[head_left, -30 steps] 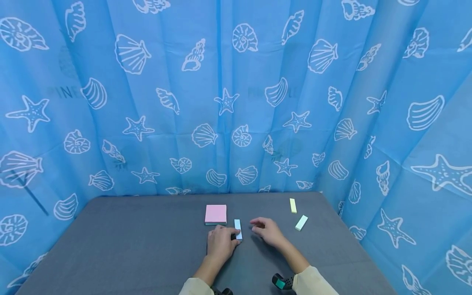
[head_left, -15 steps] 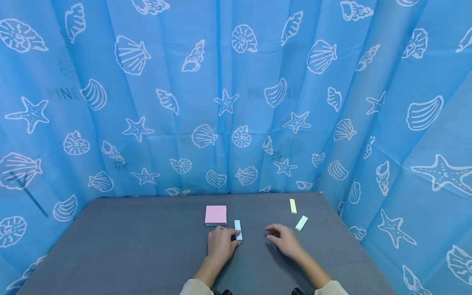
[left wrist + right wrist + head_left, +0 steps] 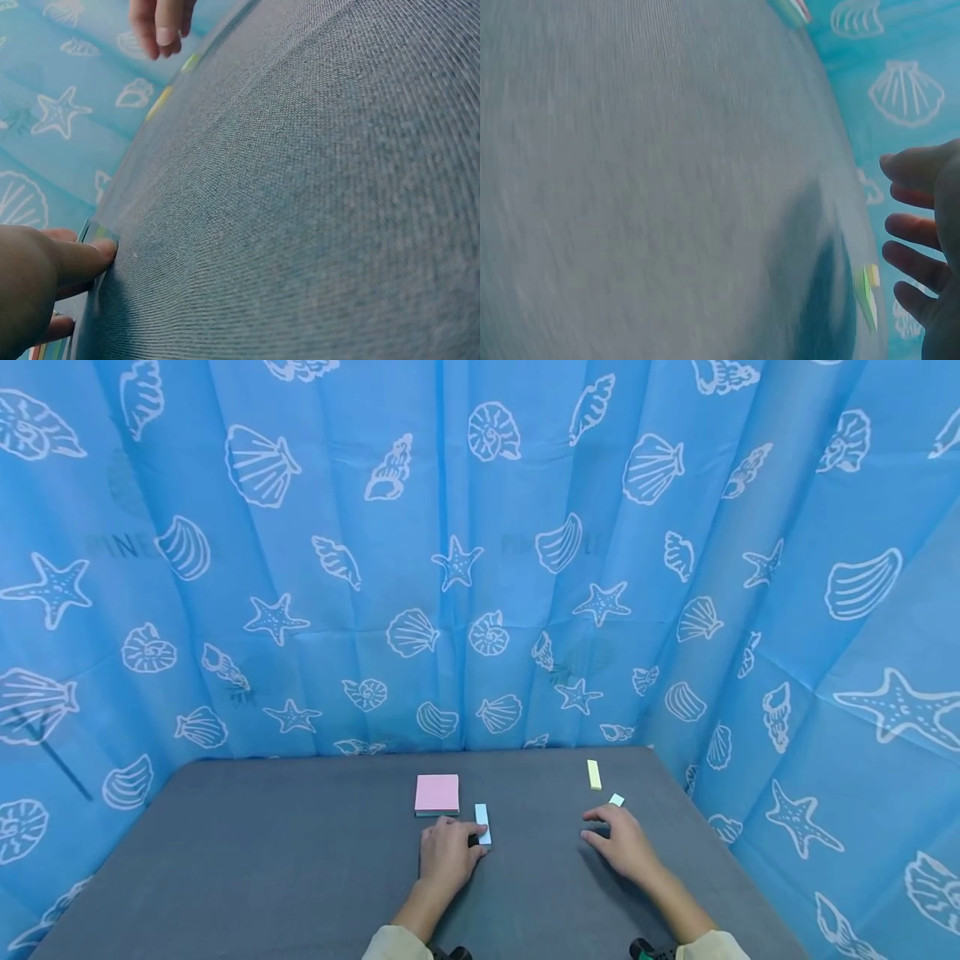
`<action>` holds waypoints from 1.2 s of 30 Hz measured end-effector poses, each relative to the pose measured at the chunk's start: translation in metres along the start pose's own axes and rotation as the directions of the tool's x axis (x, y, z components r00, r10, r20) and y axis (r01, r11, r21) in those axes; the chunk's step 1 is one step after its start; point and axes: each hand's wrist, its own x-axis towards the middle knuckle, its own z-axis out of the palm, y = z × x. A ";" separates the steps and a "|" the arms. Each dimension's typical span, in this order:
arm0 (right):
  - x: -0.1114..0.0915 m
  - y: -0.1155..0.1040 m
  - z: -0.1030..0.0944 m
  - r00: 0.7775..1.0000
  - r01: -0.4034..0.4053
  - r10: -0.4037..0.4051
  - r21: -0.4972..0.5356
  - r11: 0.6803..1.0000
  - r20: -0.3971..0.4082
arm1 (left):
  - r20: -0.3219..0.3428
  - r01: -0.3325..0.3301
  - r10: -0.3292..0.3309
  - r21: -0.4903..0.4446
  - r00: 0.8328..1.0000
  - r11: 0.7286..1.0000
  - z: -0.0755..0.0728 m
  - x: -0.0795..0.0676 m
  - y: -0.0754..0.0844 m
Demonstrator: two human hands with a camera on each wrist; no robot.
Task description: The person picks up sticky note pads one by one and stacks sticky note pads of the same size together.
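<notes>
My left hand [image 3: 450, 853] holds a narrow light-blue sticky note pad [image 3: 482, 815] on the table, its fingers and thumb at the near part of the pad. In the left wrist view the thumb [image 3: 90, 256] lies against this pad's edge. Just beyond the hand sits a square pink-topped stack of sticky notes [image 3: 437, 793]. My right hand [image 3: 624, 843] hovers over the table at the right, fingers spread and holding nothing. It partly covers a narrow pale-green sticky note pad [image 3: 617, 800]. A narrow yellow sticky note pad [image 3: 594, 775] lies farther back.
A grey cloth-covered table [image 3: 300, 860] carries all the pads. Behind it and along the right side hangs a blue curtain [image 3: 525, 652] with white shell and starfish prints. A dark wrist strap [image 3: 651, 950] shows at the right sleeve.
My right hand has moved rightward from near the light-blue pad to the pale-green pad, and its fingers have spread. The left hand has stayed in place on the light-blue pad.
</notes>
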 end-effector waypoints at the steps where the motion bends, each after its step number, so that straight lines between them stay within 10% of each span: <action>1: 0.001 0.003 -0.001 1.000 -0.006 0.006 -0.013 1.000 0.006 | -0.001 0.001 -0.001 0.003 1.000 1.000 0.000 0.000 0.000; 36: 0.040 0.066 -0.016 0.976 -0.082 0.109 -0.145 0.986 0.187 | 0.017 -0.011 0.010 0.015 1.000 1.000 -0.002 0.001 -0.001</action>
